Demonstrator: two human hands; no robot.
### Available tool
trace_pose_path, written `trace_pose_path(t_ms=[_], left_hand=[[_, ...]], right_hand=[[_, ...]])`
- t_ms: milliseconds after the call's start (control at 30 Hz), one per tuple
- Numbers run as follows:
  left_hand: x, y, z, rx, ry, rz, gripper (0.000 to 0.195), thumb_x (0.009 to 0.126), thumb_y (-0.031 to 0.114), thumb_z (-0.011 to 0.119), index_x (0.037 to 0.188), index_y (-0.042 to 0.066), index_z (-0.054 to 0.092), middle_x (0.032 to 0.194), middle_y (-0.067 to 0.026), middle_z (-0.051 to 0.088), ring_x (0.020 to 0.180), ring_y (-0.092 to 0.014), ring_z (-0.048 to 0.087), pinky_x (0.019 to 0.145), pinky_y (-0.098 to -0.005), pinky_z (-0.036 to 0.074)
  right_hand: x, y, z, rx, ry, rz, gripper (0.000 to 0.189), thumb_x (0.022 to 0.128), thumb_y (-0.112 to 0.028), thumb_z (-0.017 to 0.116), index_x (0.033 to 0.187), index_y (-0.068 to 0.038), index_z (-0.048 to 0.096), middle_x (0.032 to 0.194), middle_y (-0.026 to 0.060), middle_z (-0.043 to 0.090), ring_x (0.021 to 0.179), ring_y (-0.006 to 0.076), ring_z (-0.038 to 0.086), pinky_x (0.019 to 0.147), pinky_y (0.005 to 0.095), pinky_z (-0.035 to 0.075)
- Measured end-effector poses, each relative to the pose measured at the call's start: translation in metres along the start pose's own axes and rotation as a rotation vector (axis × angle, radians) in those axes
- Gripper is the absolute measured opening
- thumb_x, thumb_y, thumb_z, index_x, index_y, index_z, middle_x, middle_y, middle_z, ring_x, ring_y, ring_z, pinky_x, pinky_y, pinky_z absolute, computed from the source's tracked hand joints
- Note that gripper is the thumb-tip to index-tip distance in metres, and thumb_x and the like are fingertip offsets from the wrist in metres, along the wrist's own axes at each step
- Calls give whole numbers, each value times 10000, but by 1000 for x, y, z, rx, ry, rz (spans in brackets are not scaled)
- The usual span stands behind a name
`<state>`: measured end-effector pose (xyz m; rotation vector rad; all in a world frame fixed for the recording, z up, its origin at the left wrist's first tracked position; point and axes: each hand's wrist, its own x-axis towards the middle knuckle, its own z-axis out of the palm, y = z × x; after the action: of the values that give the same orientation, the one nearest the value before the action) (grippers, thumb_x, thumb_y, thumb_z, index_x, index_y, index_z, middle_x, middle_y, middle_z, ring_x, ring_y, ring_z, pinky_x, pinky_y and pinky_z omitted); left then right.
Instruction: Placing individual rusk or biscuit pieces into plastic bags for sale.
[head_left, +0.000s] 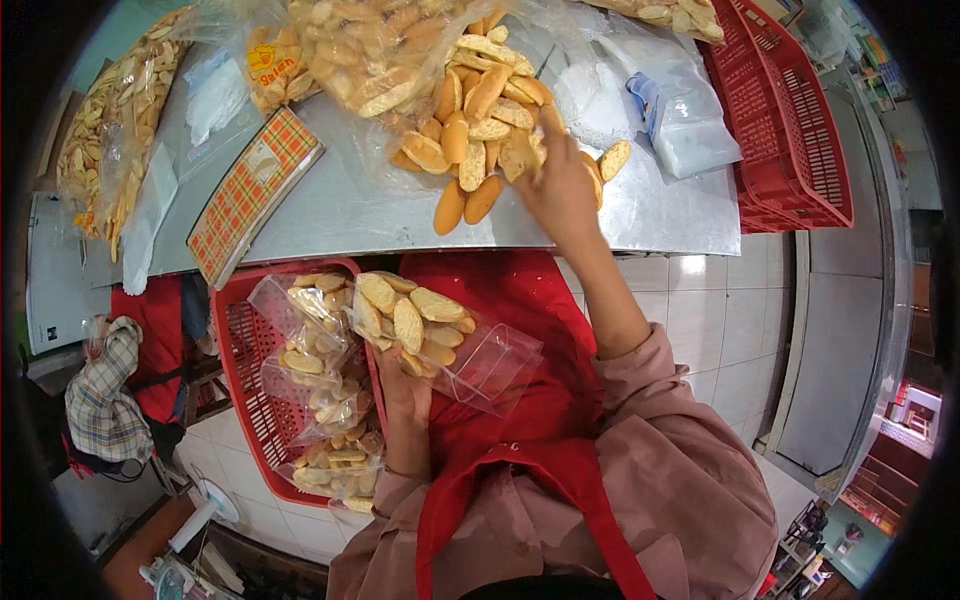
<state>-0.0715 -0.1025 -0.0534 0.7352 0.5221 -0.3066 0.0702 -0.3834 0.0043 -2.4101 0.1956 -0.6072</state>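
Note:
My left hand (405, 390) holds a clear plastic bag (491, 367) from below, over my lap. Pieces of split, oval bread or rusk (409, 322) fill the bag's closed end, and its empty end points right. On the metal table, my right hand (559, 180) reaches into a loose pile of the same rusks (487, 112). Its fingers are blurred among the pieces, so whether they grip one is unclear. A large clear bag of rusks (375, 45) lies behind the pile, its mouth towards it.
A red plastic basket (251, 420) with several filled bags stands at my left. On the metal table (337, 217) lie a plaid-patterned box (251, 191), a plastic pack (686, 112) at the right and a long bag of rusks (124, 127) at the left. Red crates (795, 127) stand at the right edge.

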Motion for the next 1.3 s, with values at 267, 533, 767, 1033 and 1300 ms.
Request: trace_pose_path(t_ms=[267, 533, 767, 1033, 1300], left_hand=[[-4, 3, 7, 21, 13, 3, 614, 927, 196, 530, 1486, 137, 283, 1448, -99, 425, 1318, -286, 455, 1067, -460, 438], [-5, -1, 4, -13, -13, 49, 646, 935, 206, 574, 1494, 139, 256, 1453, -91, 418, 1326, -279, 442, 1065, -453, 439], [3, 2, 5, -68, -56, 39, 602, 944, 194, 533, 1484, 121, 279, 1445, -91, 431, 1316, -290, 456, 1070, -452, 433], [4, -6, 3, -45, 30, 54, 497, 999, 191, 439, 1471, 109, 309, 1415, -100, 464, 1288, -273, 482, 1044, -453, 447], [9, -13, -13, -14, -36, 83, 525, 984, 207, 455, 1473, 110, 289, 1428, -97, 439, 1302, -275, 466, 1047, -459, 445]], right_hand=[[40, -29, 27, -34, -294, -161, 439, 833, -139, 679, 1236, -38, 539, 1144, 167, 566, 1014, 346, 611, 816, 442, 513], [47, -8, 31, 610, -257, 242, 388, 951, -179, 612, 1257, 51, 549, 1134, 178, 637, 934, 258, 685, 809, 304, 572], [-25, -4, -37, 1515, -731, 913, 482, 987, -170, 552, 1375, 60, 382, 1186, 188, 595, 932, 242, 682, 826, 338, 590], [-39, 9, -78, 1104, -381, 655, 518, 1004, -206, 486, 1426, 67, 361, 1334, 182, 531, 1156, 273, 583, 942, 350, 515], [16, -51, 43, 109, -194, -301, 407, 833, -96, 681, 1217, -43, 557, 1200, 198, 549, 1111, 378, 565, 935, 412, 467]])
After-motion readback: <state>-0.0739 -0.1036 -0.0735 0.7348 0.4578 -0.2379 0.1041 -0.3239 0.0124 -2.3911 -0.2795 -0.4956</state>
